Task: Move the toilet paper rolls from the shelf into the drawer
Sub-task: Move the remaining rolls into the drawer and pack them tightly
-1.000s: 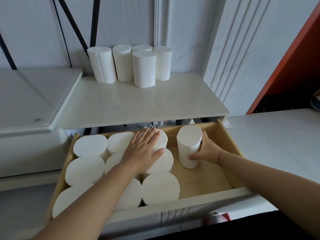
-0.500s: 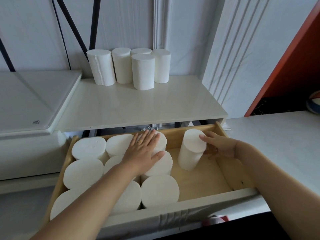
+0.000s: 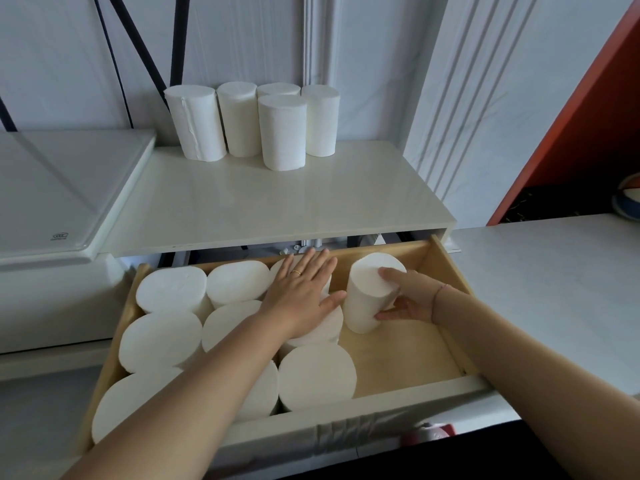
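Several white toilet paper rolls (image 3: 282, 131) stand upright at the back of the cream shelf (image 3: 277, 209). Below it the wooden drawer (image 3: 450, 268) is pulled out, and several rolls (image 3: 166, 337) stand packed in its left and middle part. My left hand (image 3: 303, 289) lies flat, fingers spread, on top of the packed rolls at the back. My right hand (image 3: 408, 294) grips one tilted roll (image 3: 365, 299) in the drawer's right part, fingers over its top edge and thumb low on its side. The roll's base rests on the drawer floor.
A white glass-topped unit (image 3: 62, 188) sits left of the shelf. A white counter (image 3: 554, 278) runs along the right, with an orange panel (image 3: 568, 109) and a striped ball (image 3: 628, 199) behind it. A red and white object (image 3: 429, 433) shows below the drawer front.
My right hand shifted from the roll's right side to gripping its top edge and lower side. The roll went from upright to tilted, and moved slightly toward the back. My left hand stayed put.
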